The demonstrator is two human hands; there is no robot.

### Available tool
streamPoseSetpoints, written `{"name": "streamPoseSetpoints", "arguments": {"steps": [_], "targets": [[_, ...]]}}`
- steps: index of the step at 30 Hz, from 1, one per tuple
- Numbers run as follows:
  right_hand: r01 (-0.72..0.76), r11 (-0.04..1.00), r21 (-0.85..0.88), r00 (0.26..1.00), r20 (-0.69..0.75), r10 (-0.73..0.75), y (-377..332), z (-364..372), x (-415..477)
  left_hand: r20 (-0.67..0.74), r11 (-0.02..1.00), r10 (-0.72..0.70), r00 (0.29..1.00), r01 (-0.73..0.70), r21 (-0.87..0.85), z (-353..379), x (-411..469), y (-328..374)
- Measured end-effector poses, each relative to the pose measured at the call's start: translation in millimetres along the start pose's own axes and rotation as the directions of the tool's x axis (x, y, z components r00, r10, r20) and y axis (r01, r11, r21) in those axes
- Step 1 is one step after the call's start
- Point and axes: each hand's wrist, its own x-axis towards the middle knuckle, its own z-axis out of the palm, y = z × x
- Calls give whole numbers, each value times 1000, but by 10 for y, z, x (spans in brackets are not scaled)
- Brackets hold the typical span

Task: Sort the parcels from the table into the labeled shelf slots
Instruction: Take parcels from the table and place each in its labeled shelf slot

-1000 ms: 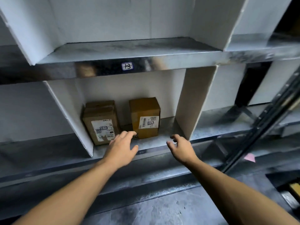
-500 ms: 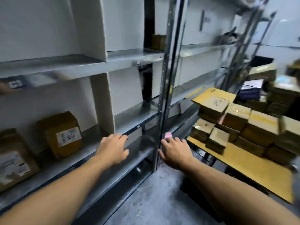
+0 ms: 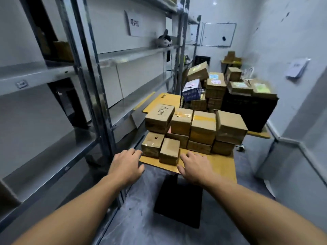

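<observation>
Both hands reach out toward a yellow table (image 3: 220, 165) full of brown parcels. The left hand (image 3: 126, 162) is wide open, its fingers are spread a little, and it holds nothing. Its fingertips are just beside a taped box (image 3: 152, 144) at the table's front left corner. I cannot tell if they touch it.

The right hand (image 3: 193, 167) is open too, with loose fingers, and it holds nothing. It hangs over the front edge of the table. A small cardboard box (image 3: 169, 152) stands upright between the two hands, near the front edge. The right fingertips are just beside it.

Behind the small box, more parcels sit in a two-layer pile. The top left one has the word "Align" (image 3: 160, 117) on it.

The metal shelf rack (image 3: 99, 110) stands on the left, next to the table. A small label (image 3: 22, 84) is stuck on the front of one shelf board. It is too blurry to read.
</observation>
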Motion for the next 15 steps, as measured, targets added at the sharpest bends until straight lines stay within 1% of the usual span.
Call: {"name": "streamPoseSetpoints", "arguments": {"steps": [3,8,12,15], "targets": [[12,1000,-17,1000,8,-12,333,-16,198,9,1000,-6,1000,6,-6,158,344,243],[51,999,-3,994,96,-50,700,18,600,27,998,-45,999,46,-30,422,802,560],[72,996,57,991,108,-78,788,204,881,52,994,-69,996,74,-85,615,1022,641],[51,990,134,990,120,-67,785,430,1126,86,987,-66,994,77,-138,801,1189,634]]}}
